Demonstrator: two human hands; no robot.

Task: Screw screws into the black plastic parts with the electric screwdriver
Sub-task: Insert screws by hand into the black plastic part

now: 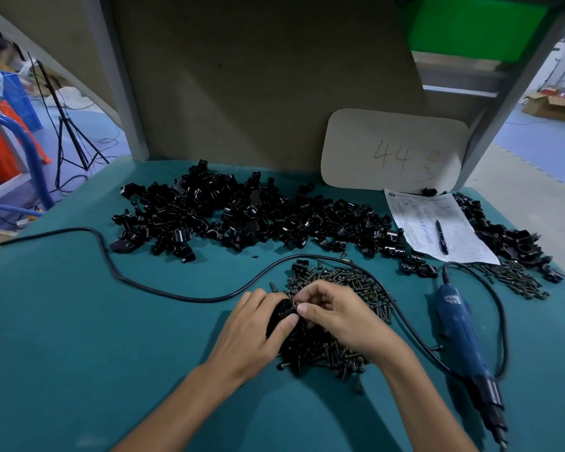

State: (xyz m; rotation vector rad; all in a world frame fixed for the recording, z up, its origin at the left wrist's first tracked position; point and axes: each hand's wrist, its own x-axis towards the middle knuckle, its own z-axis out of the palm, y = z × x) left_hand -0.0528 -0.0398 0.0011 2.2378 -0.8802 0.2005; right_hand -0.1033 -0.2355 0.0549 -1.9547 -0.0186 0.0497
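My left hand grips a black plastic part over a heap of dark screws in the middle of the green table. My right hand pinches a screw against that part, fingertips touching the left thumb. The blue electric screwdriver lies untouched on the table to the right, its tip pointing toward the near edge. A big pile of black plastic parts spreads across the table behind the hands.
The screwdriver's black cable loops across the table left of and behind the hands. A paper form with a pen lies at the right, with more black parts and screws beside it. A cardboard sign leans on the back wall.
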